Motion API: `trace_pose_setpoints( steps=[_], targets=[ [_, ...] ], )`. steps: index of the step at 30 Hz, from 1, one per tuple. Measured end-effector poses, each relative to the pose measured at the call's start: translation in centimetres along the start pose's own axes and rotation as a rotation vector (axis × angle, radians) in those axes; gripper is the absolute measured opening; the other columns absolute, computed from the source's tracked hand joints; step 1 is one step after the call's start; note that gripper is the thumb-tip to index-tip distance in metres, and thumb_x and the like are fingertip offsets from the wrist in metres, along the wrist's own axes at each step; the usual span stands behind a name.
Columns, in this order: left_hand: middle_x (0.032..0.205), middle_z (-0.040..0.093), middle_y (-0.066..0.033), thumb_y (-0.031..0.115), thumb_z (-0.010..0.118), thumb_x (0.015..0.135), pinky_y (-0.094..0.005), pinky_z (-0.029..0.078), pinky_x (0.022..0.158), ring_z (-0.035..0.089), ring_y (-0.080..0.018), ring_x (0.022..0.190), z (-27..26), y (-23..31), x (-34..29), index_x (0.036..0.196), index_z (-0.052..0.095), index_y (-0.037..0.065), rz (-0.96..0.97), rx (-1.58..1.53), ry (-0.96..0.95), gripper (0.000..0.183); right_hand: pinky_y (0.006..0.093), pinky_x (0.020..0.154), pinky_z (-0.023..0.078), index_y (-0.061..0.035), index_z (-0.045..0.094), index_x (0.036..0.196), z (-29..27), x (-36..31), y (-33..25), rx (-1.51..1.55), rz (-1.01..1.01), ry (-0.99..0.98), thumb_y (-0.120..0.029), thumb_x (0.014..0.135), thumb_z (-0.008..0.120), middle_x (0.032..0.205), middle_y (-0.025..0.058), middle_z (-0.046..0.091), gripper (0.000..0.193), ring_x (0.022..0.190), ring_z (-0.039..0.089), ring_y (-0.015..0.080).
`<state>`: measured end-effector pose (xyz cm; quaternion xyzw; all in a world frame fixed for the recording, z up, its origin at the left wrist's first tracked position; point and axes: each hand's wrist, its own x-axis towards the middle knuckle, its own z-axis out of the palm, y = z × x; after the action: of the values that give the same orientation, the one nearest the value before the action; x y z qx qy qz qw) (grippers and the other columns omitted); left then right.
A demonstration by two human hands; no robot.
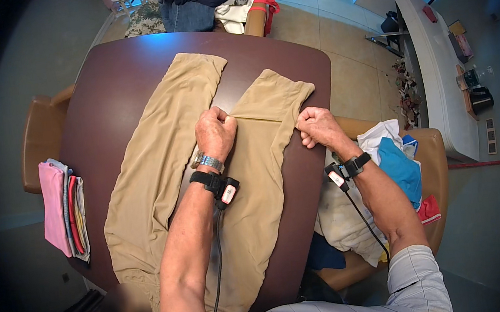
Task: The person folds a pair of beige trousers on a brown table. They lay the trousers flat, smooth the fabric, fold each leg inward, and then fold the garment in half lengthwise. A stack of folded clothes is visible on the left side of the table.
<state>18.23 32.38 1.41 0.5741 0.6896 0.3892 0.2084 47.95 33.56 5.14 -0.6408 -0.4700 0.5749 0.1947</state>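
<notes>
A pair of khaki trousers (145,148) lies spread on the dark brown table (113,73), its two legs pointing away from me. Across the right leg runs a dark crosswise line like a zip or seam. At the left end of that line my left hand (216,134) pinches the fabric, fingers closed. My right hand (319,127) is closed on the outer edge of the same leg, at the line's other end. A metal watch and a black strap sit on my left wrist; another black strap is round my right wrist.
Folded clothes (63,206) are stacked at the table's left edge. On a tan chair (434,197) at the right lie loose clothes (399,168). More garments (197,3) are heaped beyond the far edge. A second chair (41,141) stands at left, a white counter (436,75) far right.
</notes>
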Motion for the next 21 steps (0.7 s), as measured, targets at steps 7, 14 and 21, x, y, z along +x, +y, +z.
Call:
trace_pose_setpoints(
  steps=[7,14,21],
  targets=[
    [0.088,0.072,-0.0216,0.012,0.075,0.082,-0.0497,0.059,0.081,0.071,-0.0411,0.083,0.0,0.0,0.0,0.084,0.071,0.000,-0.019,-0.031,0.008,0.012,0.0294,0.052,0.062,-0.0045,0.068,0.101,-0.1,0.1,0.1,-0.004,-0.001,0.000,-0.016,0.102,0.072,0.079,0.0030,0.070,0.012,0.059,0.070,0.0121],
    [0.086,0.072,-0.0215,0.012,0.075,0.082,-0.0495,0.059,0.080,0.071,-0.0410,0.081,0.1,-0.2,0.1,0.084,0.071,0.000,0.011,-0.010,0.025,0.013,0.0293,0.050,0.060,-0.0046,0.065,0.104,0.2,0.2,0.0,0.033,0.037,0.061,-0.018,0.103,0.071,0.077,0.0036,0.070,0.015,0.057,0.069,0.0128],
    [0.086,0.073,-0.0208,0.012,0.076,0.083,-0.0494,0.059,0.079,0.071,-0.0402,0.081,0.1,-0.3,0.1,0.085,0.071,0.000,0.009,-0.016,0.015,0.013,0.0291,0.047,0.059,-0.0053,0.065,0.099,0.7,0.3,-0.4,-0.024,0.026,0.100,-0.016,0.102,0.070,0.077,0.0034,0.071,0.012,0.056,0.069,0.0115]
  ],
)
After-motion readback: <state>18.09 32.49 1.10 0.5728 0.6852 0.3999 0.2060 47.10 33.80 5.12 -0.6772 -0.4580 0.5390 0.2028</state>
